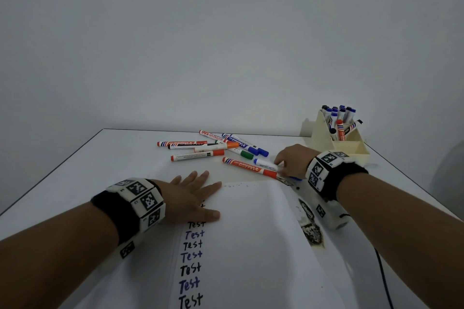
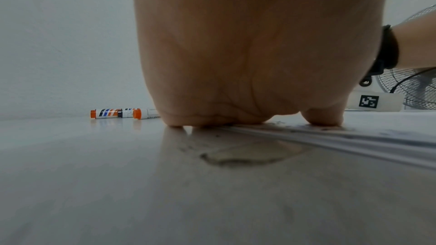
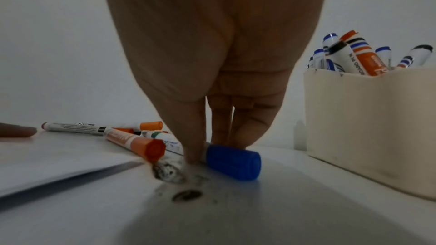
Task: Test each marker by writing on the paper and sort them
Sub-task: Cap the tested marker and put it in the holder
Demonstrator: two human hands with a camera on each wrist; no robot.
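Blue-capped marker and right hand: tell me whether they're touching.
Touching. The right wrist view shows the right hand with its thumb and fingers closed on the blue-capped marker just behind the cap, on the table.

Your blue-capped marker is lying flat just beyond the paper; loose markers are lying scattered farther behind it; the paper is carrying a "Test" column.
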